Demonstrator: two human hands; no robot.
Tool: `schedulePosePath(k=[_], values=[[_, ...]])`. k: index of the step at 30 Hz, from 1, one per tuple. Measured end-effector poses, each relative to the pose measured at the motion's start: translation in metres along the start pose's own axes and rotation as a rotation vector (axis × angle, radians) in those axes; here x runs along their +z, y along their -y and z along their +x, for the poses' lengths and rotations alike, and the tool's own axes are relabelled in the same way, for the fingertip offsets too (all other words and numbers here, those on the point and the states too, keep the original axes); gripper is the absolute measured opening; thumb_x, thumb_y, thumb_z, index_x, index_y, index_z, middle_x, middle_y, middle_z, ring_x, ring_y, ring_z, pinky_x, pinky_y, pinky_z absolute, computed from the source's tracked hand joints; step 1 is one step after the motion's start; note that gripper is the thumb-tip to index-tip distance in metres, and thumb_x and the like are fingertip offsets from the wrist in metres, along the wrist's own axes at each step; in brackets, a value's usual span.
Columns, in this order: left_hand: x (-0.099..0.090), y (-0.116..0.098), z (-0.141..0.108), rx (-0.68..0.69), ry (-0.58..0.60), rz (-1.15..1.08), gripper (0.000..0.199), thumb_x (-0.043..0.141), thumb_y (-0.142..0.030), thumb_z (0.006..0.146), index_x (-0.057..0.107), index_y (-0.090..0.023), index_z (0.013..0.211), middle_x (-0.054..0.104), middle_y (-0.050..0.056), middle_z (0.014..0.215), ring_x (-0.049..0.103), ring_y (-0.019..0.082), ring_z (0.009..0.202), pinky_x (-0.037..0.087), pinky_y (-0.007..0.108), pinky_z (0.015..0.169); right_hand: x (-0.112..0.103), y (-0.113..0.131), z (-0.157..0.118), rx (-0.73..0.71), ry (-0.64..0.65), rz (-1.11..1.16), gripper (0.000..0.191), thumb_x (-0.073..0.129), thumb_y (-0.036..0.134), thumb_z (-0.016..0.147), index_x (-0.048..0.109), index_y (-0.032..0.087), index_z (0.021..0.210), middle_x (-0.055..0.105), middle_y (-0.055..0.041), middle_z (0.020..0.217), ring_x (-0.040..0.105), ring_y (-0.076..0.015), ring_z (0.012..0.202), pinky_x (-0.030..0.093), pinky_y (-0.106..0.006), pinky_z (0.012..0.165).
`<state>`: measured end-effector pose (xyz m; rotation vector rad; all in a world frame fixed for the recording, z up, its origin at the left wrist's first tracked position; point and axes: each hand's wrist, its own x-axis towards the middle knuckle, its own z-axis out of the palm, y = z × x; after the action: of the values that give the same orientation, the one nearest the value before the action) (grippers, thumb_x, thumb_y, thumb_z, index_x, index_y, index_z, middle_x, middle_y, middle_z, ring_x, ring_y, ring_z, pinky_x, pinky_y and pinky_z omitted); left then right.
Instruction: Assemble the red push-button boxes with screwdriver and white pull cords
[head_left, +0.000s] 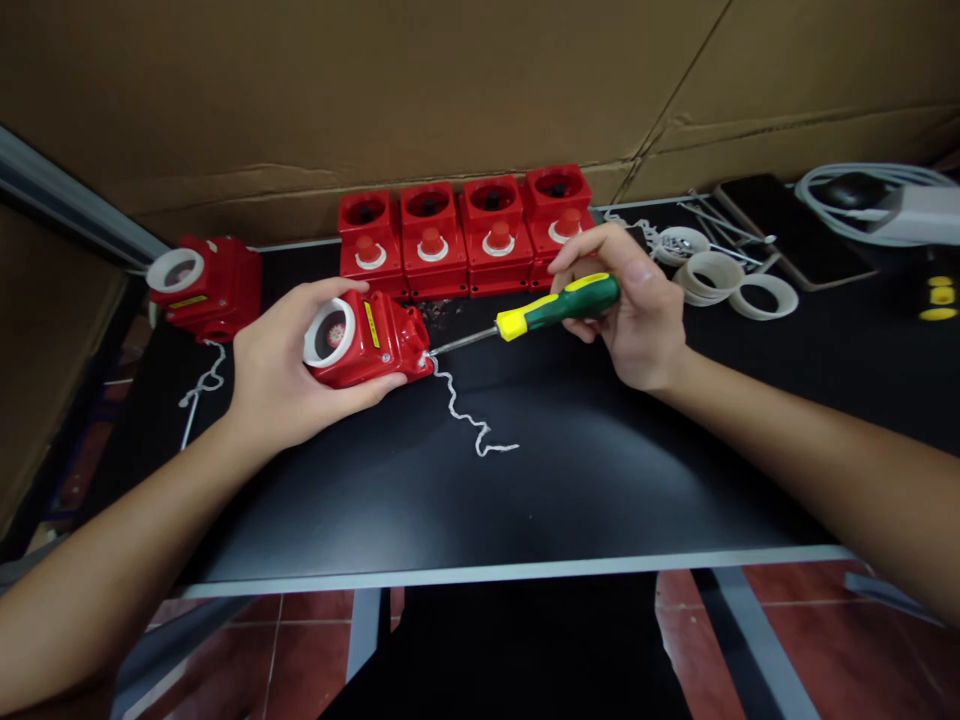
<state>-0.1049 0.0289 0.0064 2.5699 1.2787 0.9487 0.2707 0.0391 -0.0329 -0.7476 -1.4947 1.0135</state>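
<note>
My left hand (281, 365) is wrapped round a red housing (386, 340) with a white ring (330, 332) at its left end and a yellow label on top. In my right hand (626, 305) is a screwdriver (559, 305) with a green and yellow handle. Its tip meets the right corner of the housing, at a small screw or fitting; the exact contact is too small to tell. From that same corner a white cord (469, 415) trails loosely over the black table.
Several red units (499, 235) stand in a row at the back against cardboard (375, 90). Another red unit (225, 285) is at the left. White rings (763, 297), cable ties, a dark phone (795, 230) and a coiled cable (825, 225) lie at the right.
</note>
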Motion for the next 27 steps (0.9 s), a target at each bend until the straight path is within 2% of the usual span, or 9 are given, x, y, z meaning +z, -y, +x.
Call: schedulePosePath(k=[3,6,10,14,18,22,24,27], values=[[0.0,0.001,-0.001,-0.01,0.006,0.002,0.082,0.097,-0.074,0.094,0.07,-0.046,0.166,0.086,-0.001,0.154,0.087,0.043,0.137,0.073,0.066,0.116,0.003,0.003,0.001,0.039,0.0,-0.026,0.063,0.062,0.086,0.116,0.075,0.027,0.101,0.043,0.0055,0.058,0.034,-0.0151,0.044,0.02,-0.034,0.042],[-0.001,0.0,0.0,-0.012,-0.008,0.019,0.077,0.095,-0.076,0.095,0.072,-0.045,0.162,0.087,-0.002,0.153,0.088,0.041,0.134,0.073,0.066,0.114,0.003,0.004,0.002,0.037,0.021,-0.072,0.059,0.07,0.081,0.116,0.074,0.026,0.093,0.038,0.007,0.059,0.031,-0.0134,0.044,0.024,-0.034,0.044],[-0.001,-0.003,0.001,-0.004,-0.019,0.054,0.073,0.091,-0.08,0.097,0.073,-0.043,0.157,0.088,-0.003,0.15,0.089,0.039,0.129,0.075,0.064,0.11,0.002,0.001,-0.001,0.018,-0.047,-0.163,0.057,0.072,0.083,0.114,0.074,0.028,0.097,0.048,0.0017,0.073,0.039,-0.0158,0.056,0.031,-0.033,0.046],[-0.001,-0.004,0.001,-0.022,-0.008,0.049,0.074,0.092,-0.078,0.097,0.073,-0.045,0.16,0.088,-0.003,0.15,0.09,0.04,0.129,0.074,0.065,0.11,0.005,-0.007,-0.003,0.003,-0.112,-0.158,0.052,0.075,0.082,0.112,0.072,0.031,0.115,0.055,-0.0021,0.094,0.043,-0.0181,0.069,0.034,-0.03,0.046],[-0.001,-0.004,0.0,-0.031,-0.004,0.028,0.075,0.093,-0.075,0.097,0.072,-0.048,0.163,0.087,-0.003,0.152,0.089,0.042,0.134,0.073,0.068,0.114,0.003,-0.015,0.0,-0.083,-0.052,-0.026,0.045,0.079,0.071,0.11,0.067,0.031,0.125,0.056,0.0013,0.094,0.04,-0.0157,0.064,0.035,-0.029,0.046],[0.0,-0.002,0.0,-0.014,-0.01,0.025,0.075,0.093,-0.078,0.096,0.072,-0.046,0.161,0.087,-0.001,0.151,0.089,0.041,0.133,0.074,0.068,0.113,-0.001,-0.015,0.003,-0.078,-0.042,0.016,0.051,0.09,0.069,0.1,0.07,0.029,0.125,0.065,0.0012,0.096,0.048,-0.0143,0.061,0.041,-0.032,0.05],[0.0,-0.002,0.001,-0.019,-0.008,0.023,0.077,0.094,-0.079,0.095,0.071,-0.046,0.161,0.087,-0.001,0.152,0.088,0.04,0.134,0.074,0.068,0.114,-0.001,-0.01,0.003,-0.012,-0.023,0.021,0.054,0.088,0.075,0.1,0.07,0.029,0.122,0.065,0.0008,0.093,0.05,-0.0147,0.059,0.038,-0.031,0.046],[0.0,-0.002,0.001,-0.025,-0.004,0.015,0.078,0.094,-0.08,0.094,0.071,-0.047,0.161,0.087,-0.002,0.152,0.088,0.041,0.134,0.074,0.068,0.115,0.001,-0.001,0.002,0.084,-0.017,-0.005,0.061,0.074,0.088,0.108,0.073,0.027,0.108,0.054,0.0032,0.076,0.041,-0.0129,0.05,0.024,-0.03,0.04]])
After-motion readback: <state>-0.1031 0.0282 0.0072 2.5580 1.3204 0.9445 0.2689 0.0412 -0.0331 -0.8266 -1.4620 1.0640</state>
